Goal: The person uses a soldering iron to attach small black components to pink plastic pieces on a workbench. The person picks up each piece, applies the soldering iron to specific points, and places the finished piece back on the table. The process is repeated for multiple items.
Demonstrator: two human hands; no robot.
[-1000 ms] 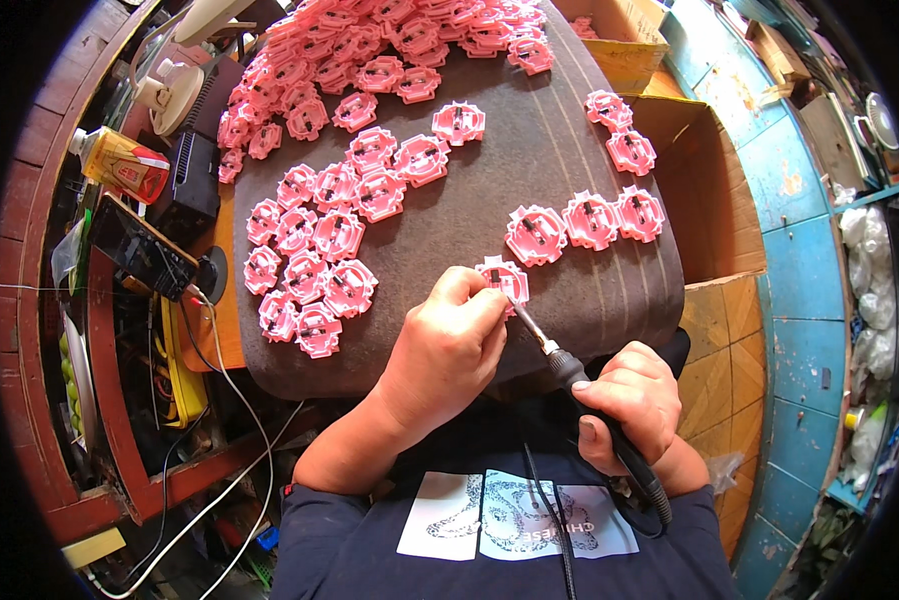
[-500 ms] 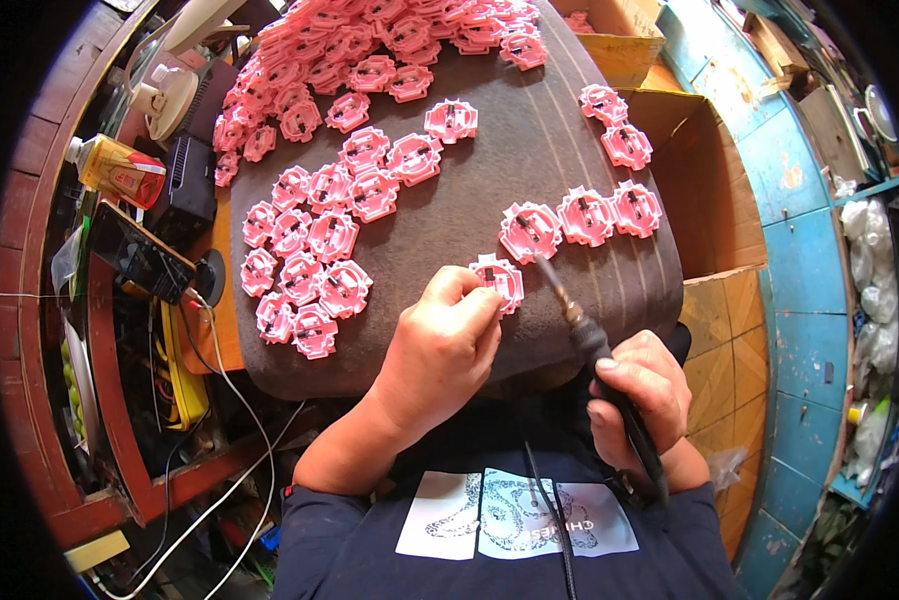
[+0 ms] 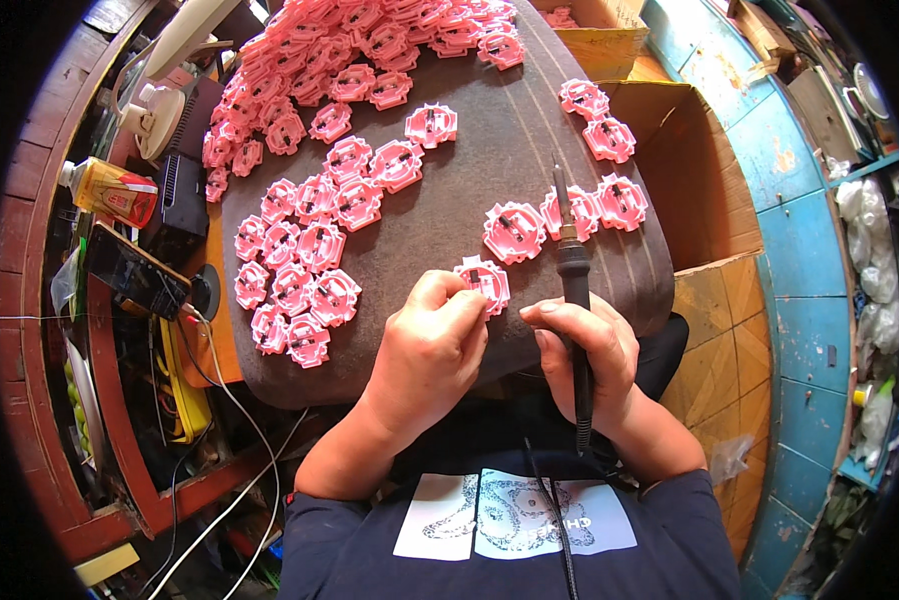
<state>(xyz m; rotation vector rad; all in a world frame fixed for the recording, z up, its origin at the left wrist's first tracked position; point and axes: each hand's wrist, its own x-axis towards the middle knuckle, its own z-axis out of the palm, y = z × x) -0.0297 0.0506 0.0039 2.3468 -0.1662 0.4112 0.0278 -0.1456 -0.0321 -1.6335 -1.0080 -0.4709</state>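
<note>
My left hand (image 3: 431, 338) is closed in a pinch at the near edge of a pink plastic part (image 3: 489, 284) with a small black piece in it; its fingertips are partly hidden. My right hand (image 3: 609, 355) holds a soldering iron (image 3: 575, 275) with a black handle, whose tip points away from me over the table. Thumb and forefinger of that hand reach toward the pink part without touching it. Just beyond the iron, three similar pink parts (image 3: 514, 233) lie in a row, one partly covered by its metal shaft.
A big heap of pink parts (image 3: 309, 60) covers the far left of the dark tabletop (image 3: 459, 190); a loose group lies nearer on the left. Two more sit at the far right edge. An open cardboard box (image 3: 704, 190) stands right. A phone (image 3: 134, 270) and bottle (image 3: 114, 192) are left.
My right hand has moved left, nearer the left hand, and the iron has swung upright, its tip now pointing away instead of toward the parts. The left hand keeps its pinch.
</note>
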